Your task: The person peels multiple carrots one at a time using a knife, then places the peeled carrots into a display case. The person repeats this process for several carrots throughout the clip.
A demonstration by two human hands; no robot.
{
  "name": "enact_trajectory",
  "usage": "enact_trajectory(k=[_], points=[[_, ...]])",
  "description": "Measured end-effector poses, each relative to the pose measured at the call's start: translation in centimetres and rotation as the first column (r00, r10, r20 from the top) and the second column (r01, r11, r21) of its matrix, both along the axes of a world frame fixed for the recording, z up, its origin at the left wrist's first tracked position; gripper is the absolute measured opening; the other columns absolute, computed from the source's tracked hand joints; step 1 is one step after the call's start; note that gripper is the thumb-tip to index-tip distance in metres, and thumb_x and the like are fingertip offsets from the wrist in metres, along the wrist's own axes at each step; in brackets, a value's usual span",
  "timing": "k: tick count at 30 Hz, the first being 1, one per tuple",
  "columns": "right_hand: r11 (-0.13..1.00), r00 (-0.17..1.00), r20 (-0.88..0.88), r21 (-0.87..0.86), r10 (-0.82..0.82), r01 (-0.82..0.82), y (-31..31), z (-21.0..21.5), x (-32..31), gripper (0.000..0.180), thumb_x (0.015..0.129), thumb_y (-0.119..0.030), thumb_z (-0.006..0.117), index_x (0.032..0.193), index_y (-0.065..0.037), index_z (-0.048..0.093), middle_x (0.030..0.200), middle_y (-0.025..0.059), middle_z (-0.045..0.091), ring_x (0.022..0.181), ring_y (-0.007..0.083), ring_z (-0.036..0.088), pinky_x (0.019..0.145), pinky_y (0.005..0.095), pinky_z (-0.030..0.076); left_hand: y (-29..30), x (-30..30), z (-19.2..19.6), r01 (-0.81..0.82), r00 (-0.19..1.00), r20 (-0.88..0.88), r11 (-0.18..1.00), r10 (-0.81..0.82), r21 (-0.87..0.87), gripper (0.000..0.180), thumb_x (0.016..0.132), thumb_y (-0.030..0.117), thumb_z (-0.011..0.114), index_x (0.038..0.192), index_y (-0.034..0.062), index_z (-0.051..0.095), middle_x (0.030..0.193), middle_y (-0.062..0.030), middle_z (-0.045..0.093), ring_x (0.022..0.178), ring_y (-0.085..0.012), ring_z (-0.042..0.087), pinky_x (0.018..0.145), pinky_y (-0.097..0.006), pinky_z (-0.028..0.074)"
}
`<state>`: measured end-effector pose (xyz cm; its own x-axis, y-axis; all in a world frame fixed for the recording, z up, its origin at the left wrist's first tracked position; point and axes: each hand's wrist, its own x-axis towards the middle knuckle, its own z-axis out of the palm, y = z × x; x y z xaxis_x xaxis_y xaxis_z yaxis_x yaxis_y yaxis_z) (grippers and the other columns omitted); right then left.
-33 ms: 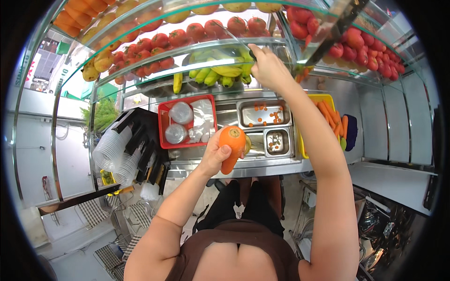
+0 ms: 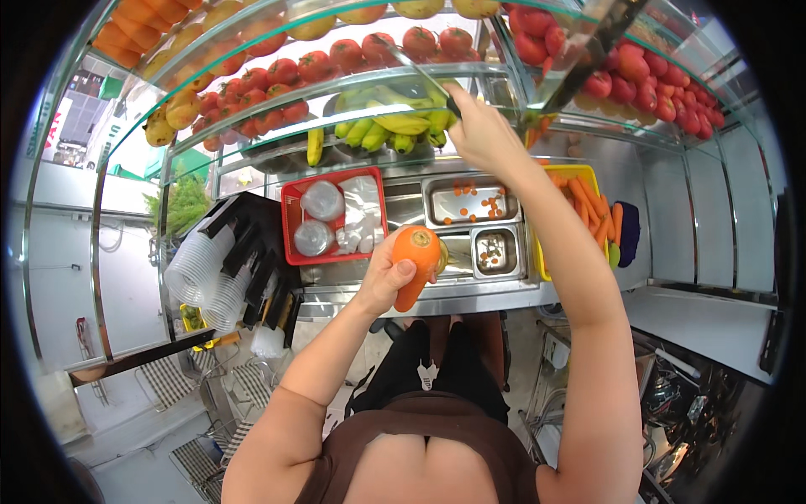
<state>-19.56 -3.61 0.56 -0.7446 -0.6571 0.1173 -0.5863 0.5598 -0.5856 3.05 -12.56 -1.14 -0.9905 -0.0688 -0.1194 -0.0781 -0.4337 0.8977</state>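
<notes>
A large carrot (image 2: 415, 249), its cut stem end facing up, is gripped in my left hand (image 2: 388, 273) in front of the counter's near edge. My right hand (image 2: 485, 130) is raised over the far side of the counter, closed round the dark handle of a knife (image 2: 420, 71). The knife's long blade points up and left, across the row of tomatoes behind the glass. Below my right hand, a steel tray (image 2: 437, 218) and a smaller steel pan (image 2: 495, 265) hold small carrot pieces. Carrot and knife are well apart.
Left of the trays stands a red basket (image 2: 293, 231) with plastic-wrapped items. A yellow crate (image 2: 540, 244) of carrots is at the right. Glass shelves carry tomatoes (image 2: 315, 65), bananas (image 2: 388, 126) and red fruit (image 2: 625, 88). Clear plastic cups (image 2: 201, 269) stick out at the left.
The knife in my right hand has tilted slightly, and more of its blade shows. My left hand and the carrot stay nearly in place.
</notes>
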Motion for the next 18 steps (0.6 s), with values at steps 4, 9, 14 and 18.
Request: enact_trajectory(k=[4, 9, 14, 18], points=[[0.948, 0.948, 0.288, -0.316, 0.133, -0.037, 7.9, -0.3, 7.0, 0.044, 0.083, -0.014, 0.057, 0.124, -0.001, 0.046, 0.088, 0.0130, 0.063, 0.073, 0.0160, 0.060, 0.069, 0.0312, 0.047, 2.4, -0.1, -0.8, 0.046, 0.998, 0.038, 0.993, -0.043, -0.109, 0.070, 0.069, 0.059, 0.065, 0.102, -0.0004, 0.048, 0.082, -0.0088, 0.055, 0.071, -0.0159, 0.056, 0.065, -0.028, 0.046], [0.865, 0.573, 0.802, -0.401, 0.171, 0.303, 15.3, 0.3, 12.4, 0.042, 0.080, 0.002, 0.052, 0.122, 0.001, 0.049, 0.097, 0.0048, 0.059, 0.070, 0.0069, 0.057, 0.063, 0.0202, 0.047, 4.9, -0.6, -1.8, 0.140, 0.990, 0.053, 0.976, -0.133, -0.168, 0.051, 0.074, 0.041, 0.065, 0.103, 0.0014, 0.052, 0.089, -0.0044, 0.052, 0.077, -0.0117, 0.052, 0.070, -0.025, 0.043], [0.779, 0.700, 0.665, -0.572, 0.259, 0.255, 19.9, 0.7, 14.6, 0.050, 0.089, -0.022, 0.056, 0.133, -0.001, 0.040, 0.074, 0.0000, 0.050, 0.064, 0.0054, 0.044, 0.062, 0.0188, 0.040, 7.4, -1.9, -2.0, 0.179, 0.984, 0.062, 0.938, -0.169, -0.296, 0.053, 0.074, 0.042, 0.063, 0.104, -0.0001, 0.052, 0.090, -0.0065, 0.055, 0.083, -0.0146, 0.053, 0.075, -0.028, 0.043], [0.851, 0.709, 0.675, -0.480, 0.205, 0.212, 21.6, 1.7, 15.9, 0.051, 0.088, -0.023, 0.057, 0.130, 0.001, 0.041, 0.078, 0.0050, 0.054, 0.073, 0.0146, 0.053, 0.073, 0.0279, 0.043, 9.7, -2.7, -2.2, 0.194, 0.981, 0.037, 0.932, -0.192, -0.305, 0.051, 0.075, 0.041, 0.062, 0.105, 0.0003, 0.053, 0.092, -0.0063, 0.056, 0.084, -0.0150, 0.054, 0.076, -0.028, 0.044]])
